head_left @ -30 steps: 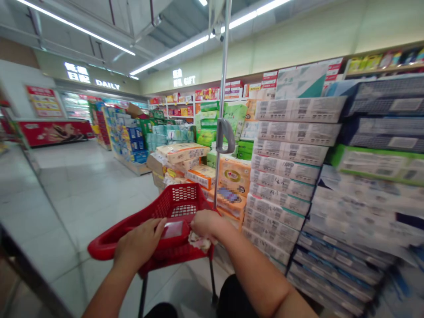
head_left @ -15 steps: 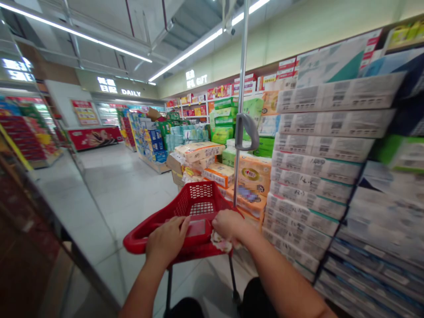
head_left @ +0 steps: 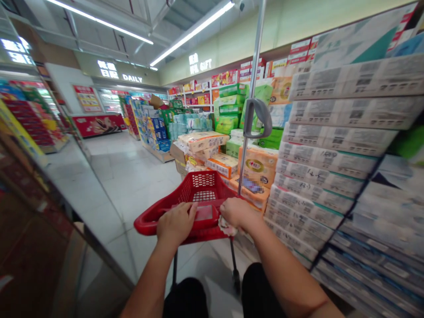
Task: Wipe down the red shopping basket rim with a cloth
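Note:
A red plastic shopping cart (head_left: 149, 223) with a perforated basket is in front of me, and no goods show in the visible part of the basket. My left hand (head_left: 175, 223) lies over the left part of its handle, fingers curled over the bar and thumb toward the middle. On the right part of the handle, my right hand (head_left: 236, 214) is closed. A crumpled whitish cloth or tissue (head_left: 227, 226) sticks out below its fingers. Between the hands is a greyish label panel (head_left: 203, 213) on the handle. Both hands' fingertips are mostly hidden.
Close on the right rises a tall stack of white-wrapped packs (head_left: 331, 150). A metal pole (head_left: 250, 92) with a grey loop handle (head_left: 258, 118) stands beyond the cart's right side, near orange tissue packs (head_left: 258, 165). Tiled floor (head_left: 112, 172) runs ahead on the left, beside a glassy panel edge (head_left: 99, 240).
The cart and both hands sit slightly higher and farther right in view. The pole and the white stack appear larger and shifted right as I move forward. Both hands keep their hold.

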The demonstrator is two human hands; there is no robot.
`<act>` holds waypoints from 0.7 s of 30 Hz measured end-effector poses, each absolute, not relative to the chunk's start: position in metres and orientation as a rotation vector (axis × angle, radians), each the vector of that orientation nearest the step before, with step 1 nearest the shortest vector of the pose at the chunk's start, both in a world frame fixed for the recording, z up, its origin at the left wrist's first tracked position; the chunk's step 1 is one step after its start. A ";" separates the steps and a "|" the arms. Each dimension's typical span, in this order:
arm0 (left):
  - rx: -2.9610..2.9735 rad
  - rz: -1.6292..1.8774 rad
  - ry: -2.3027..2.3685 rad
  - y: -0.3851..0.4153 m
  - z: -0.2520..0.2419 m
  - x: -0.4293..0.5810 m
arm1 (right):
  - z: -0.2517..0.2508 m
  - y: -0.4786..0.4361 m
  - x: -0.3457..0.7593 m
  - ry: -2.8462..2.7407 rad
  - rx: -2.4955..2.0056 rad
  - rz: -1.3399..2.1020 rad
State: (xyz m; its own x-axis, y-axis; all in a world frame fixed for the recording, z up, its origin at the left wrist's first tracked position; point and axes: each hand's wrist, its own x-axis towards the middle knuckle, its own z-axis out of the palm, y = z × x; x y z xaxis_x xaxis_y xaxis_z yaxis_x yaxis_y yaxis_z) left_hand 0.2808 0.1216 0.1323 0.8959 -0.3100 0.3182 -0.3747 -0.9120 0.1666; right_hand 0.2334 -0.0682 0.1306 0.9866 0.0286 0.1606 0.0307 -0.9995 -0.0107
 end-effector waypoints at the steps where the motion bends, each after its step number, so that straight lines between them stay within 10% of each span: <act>1: 2.840 0.412 -0.514 0.121 0.133 0.281 | 0.128 -0.066 0.232 0.011 -3.102 -0.314; 6: 2.829 0.426 -0.491 0.118 0.131 0.279 | 0.097 -0.054 0.217 0.194 -2.928 -0.853; 15: 2.612 0.153 -0.833 0.155 0.131 0.315 | 0.163 -0.042 0.245 0.123 -2.767 -0.749; 21: 2.379 0.747 -0.793 0.146 0.112 0.303 | 0.138 -0.001 0.263 -0.264 -2.516 -0.542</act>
